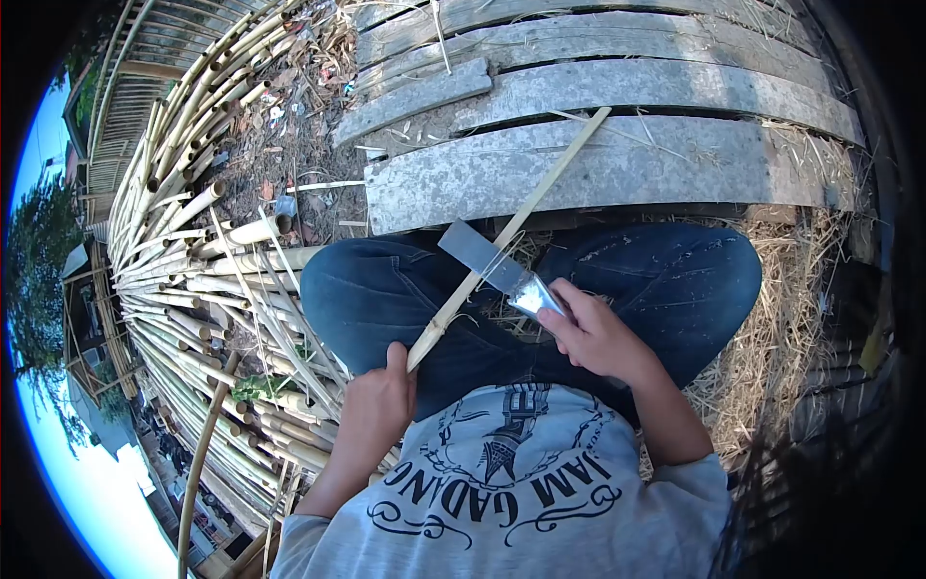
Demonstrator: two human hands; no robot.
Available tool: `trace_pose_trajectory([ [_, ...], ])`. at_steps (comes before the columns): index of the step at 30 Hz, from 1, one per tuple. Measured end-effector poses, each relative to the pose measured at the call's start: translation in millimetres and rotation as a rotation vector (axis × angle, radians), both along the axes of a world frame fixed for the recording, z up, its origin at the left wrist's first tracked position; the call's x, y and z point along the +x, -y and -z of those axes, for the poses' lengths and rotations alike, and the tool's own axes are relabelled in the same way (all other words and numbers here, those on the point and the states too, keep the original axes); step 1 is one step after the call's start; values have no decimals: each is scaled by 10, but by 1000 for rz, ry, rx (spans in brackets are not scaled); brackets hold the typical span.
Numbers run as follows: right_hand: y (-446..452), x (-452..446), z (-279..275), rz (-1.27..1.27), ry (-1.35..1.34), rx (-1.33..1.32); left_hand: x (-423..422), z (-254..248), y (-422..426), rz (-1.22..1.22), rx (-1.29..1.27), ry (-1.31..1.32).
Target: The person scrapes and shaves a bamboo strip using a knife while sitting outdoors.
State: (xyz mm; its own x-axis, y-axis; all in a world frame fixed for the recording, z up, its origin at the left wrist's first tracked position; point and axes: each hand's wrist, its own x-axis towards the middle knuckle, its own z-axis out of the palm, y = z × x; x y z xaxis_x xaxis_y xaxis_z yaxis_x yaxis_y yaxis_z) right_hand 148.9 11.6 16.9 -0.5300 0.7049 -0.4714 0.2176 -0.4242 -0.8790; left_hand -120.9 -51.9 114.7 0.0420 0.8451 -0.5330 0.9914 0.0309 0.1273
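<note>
My left hand [378, 396] is closed around the lower end of a split bamboo strip [547, 183]. The strip slants up and to the right across my lap, its far end over the wooden planks. In my right hand [598, 333] is a wide-bladed knife [473, 253], its handle a shiny silver color. The flat blade crosses the strip near its middle and appears to touch it. Thin curled shavings hang from the strip beside the blade. My fingers partly cover the knife's handle.
Weathered planks [579, 159] lie in front of my knees, with a short loose board [415, 101] on top. Many bamboo poles [193, 318] are piled at the left. Straw-like shavings [772, 357] cover the ground at the right. Litter and debris lie beyond the poles.
</note>
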Motion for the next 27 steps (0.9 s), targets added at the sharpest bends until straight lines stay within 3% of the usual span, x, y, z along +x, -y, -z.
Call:
trace_pose_trajectory([
  [4, 40, -145, 14, 166, 24, -161, -17, -26, 9, -11, 6, 14],
  [8, 174, -149, -15, 52, -2, -25, -15, -36, -28, 34, 1, 13],
  [10, -42, 3, -57, -20, 22, -161, 22, -54, -65, -6, -36, 43],
  [12, 14, -83, -28, 164, 100, -177, 23, -30, -76, -24, -32, 51],
  [14, 157, -131, -30, 38, 27, -11, 3, -30, -57, -34, -30, 49],
  [18, -1, -9, -116, -83, 7, -217, -11, -11, -42, 32, 25, 38],
  [22, 39, -127, -32, 189, -5, -246, -3, 14, -33, 12, 53, 43],
  [26, 291, -259, -94, 13, -16, 4, -21, 19, -10, -33, 20, 67],
  [27, 264, -236, -154, 2, -34, -103, -9, 9, -11, -39, 14, 69],
])
